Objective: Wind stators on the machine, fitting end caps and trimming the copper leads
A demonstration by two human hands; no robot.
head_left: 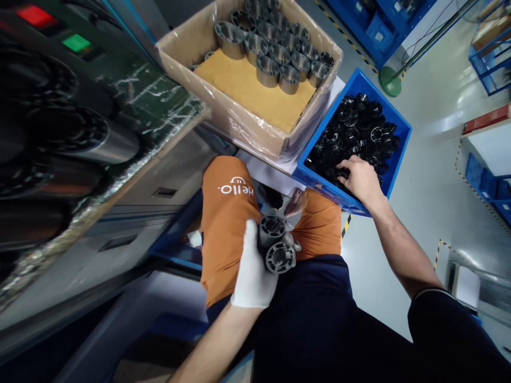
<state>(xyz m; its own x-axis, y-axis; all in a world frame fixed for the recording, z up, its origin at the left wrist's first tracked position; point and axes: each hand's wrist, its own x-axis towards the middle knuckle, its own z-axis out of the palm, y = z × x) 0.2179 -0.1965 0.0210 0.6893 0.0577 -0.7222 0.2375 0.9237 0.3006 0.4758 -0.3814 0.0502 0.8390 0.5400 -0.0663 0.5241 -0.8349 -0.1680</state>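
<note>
My left hand (pixel 255 271), in a white glove, is wrapped round two short hollow cylinders above my lap. The upper cylinder (pixel 272 227) and the lower cylinder (pixel 280 257) lie side by side, slotted ends facing me. Bare, my right hand (pixel 361 181) reaches over the near rim of a blue bin (pixel 402 146). Its thumb and fingers are curled about one of the small black ring-shaped parts (pixel 351 135) heaped inside; the fingertips are partly hidden among them. Beyond my knees, a plastic-lined carton (pixel 239 114) holds several metal cylinders (pixel 267 69) standing upright on a yellow-brown sheet.
At left, a green-topped bench (pixel 159 101) with a worn foil edge carries large metal cylinders (pixel 91 135), blurred. Red and green buttons (pixel 76 42) are behind them. A green pole base (pixel 390 81) stands on the floor beyond the bin. Blue racks (pixel 379 32) line the far side.
</note>
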